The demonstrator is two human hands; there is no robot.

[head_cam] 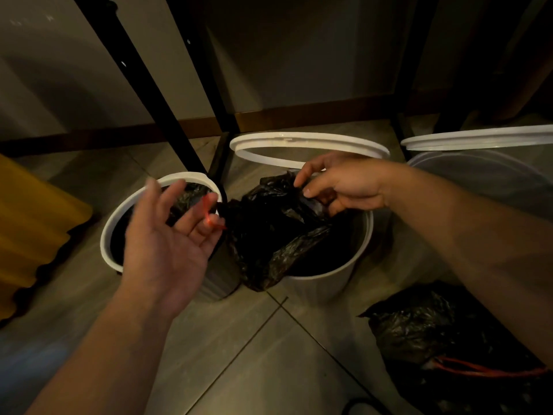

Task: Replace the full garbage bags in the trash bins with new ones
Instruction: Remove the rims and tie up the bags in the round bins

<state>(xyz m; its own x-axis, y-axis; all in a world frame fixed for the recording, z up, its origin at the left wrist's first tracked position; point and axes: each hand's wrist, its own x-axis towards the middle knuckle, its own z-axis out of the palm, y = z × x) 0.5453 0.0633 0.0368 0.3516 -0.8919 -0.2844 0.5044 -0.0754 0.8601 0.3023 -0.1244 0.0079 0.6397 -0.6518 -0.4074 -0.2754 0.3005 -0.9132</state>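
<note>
A person's right hand (344,187) pinches the top of a black bag (269,235) that drapes over the near-left rim of the middle bin (329,280) on a tiled floor (239,354). The left hand (161,244), blurred, hovers palm-up with fingers spread over the left bin (110,223), a red tie (208,215) at its fingertips. A full bag (419,330) lies on the floor near the right edge.
</note>
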